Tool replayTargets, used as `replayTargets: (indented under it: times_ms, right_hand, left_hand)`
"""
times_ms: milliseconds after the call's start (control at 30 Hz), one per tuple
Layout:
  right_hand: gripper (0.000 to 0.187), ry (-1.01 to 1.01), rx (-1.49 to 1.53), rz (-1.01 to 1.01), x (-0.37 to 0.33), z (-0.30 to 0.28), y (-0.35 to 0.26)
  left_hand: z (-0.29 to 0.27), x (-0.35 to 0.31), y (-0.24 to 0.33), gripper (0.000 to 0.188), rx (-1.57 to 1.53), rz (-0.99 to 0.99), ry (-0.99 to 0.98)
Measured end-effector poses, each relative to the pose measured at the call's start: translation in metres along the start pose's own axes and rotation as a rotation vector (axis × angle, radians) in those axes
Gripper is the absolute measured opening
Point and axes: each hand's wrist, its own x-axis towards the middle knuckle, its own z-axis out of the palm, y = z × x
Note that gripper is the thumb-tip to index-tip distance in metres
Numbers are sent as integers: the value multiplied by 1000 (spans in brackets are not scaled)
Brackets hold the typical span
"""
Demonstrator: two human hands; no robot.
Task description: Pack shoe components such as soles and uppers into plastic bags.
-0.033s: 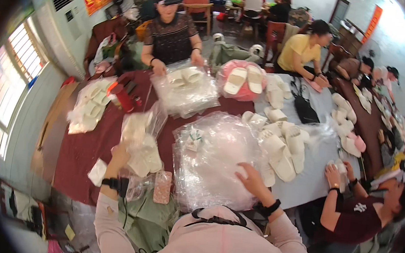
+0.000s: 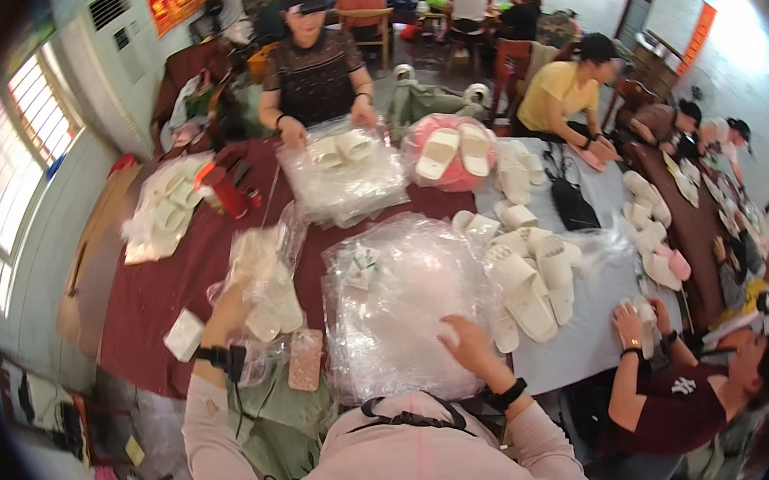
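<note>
My left hand is closed on the edge of a clear plastic bag with cream slippers in or under it; its fingertips are partly hidden by the film and blurred. My right hand is open, fingers apart, over the right side of a wide stack of clear plastic bags. On that stack, toward its far left, lies a small white packet with green marks. Just right of the stack is a pile of loose cream slippers.
A pink phone and a white block lie near my left wrist. A red bottle and bagged slippers are far left. A person across the table handles bagged slippers; another at right holds a slipper.
The bag and slippers at my left hand have shifted slightly, and that hand has come a little nearer to me. My right hand stays over the stack. The whole view has shifted slightly.
</note>
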Motion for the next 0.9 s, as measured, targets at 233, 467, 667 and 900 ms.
replayTargets:
  times_ms: [233,467,667,900]
  right_hand:
    - [45,-326,-218,24,-30,40,-1]
    - [47,-345,-469,190,-39,69,28]
    - [45,-359,-175,298,-59,60,75]
    - [39,165,69,355,-29,8,100]
  left_hand:
    - [106,9,78,44,-189,174,-184]
    - [227,7,124,42,-110,548,-530]
    - [262,-11,164,55,137,429,-622]
    - [261,-37,161,71,212,434,-577]
